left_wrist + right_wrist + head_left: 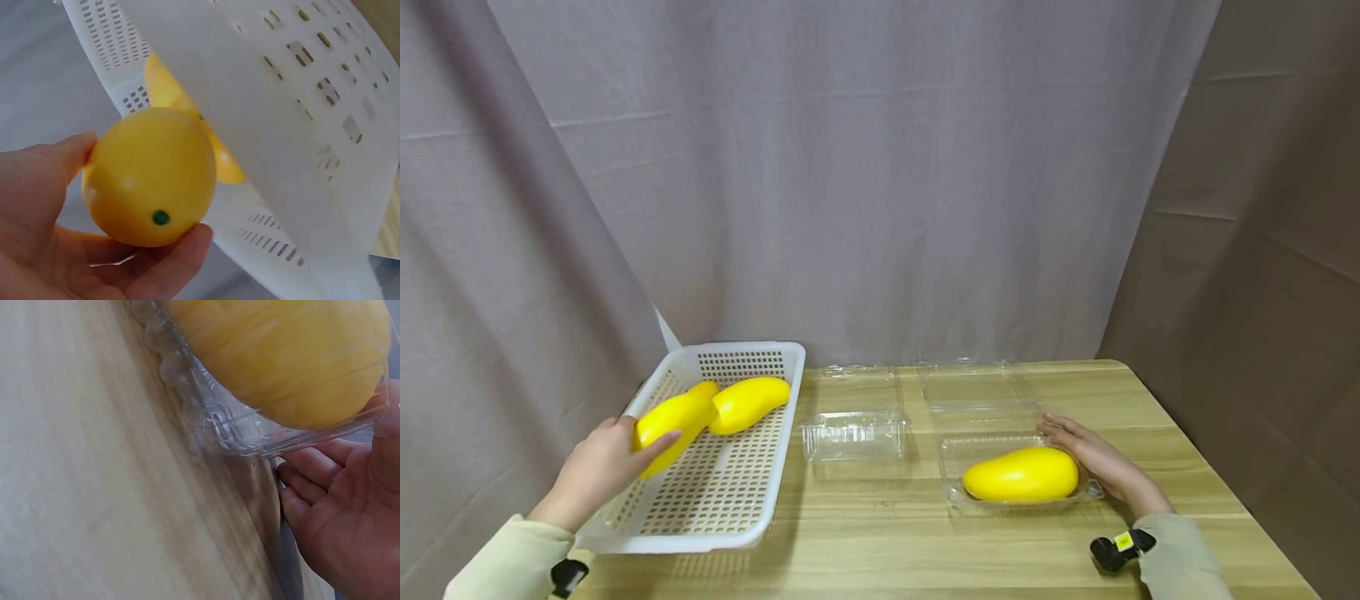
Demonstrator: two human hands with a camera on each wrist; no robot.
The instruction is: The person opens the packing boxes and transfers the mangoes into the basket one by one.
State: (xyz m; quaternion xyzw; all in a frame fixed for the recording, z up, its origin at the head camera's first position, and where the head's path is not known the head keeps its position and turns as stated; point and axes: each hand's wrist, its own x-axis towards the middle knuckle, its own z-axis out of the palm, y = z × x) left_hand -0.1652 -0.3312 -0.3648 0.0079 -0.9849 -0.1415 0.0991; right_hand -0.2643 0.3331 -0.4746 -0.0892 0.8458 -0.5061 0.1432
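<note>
My left hand grips a smooth yellow mango over the left side of a white plastic basket. In the left wrist view, the thumb and fingers lie round the mango's near end, which has a green stem dot. Another mango rests in the basket, overlapping the far tip of the held one. At the right, a third mango lies in a clear plastic box. My right hand is at that box's right side, fingers extended along its edge, as the right wrist view also shows.
A second clear box stands between the basket and the filled box. The clear lids fold back toward the table's far edge. Grey curtains hang behind and beside the wooden table.
</note>
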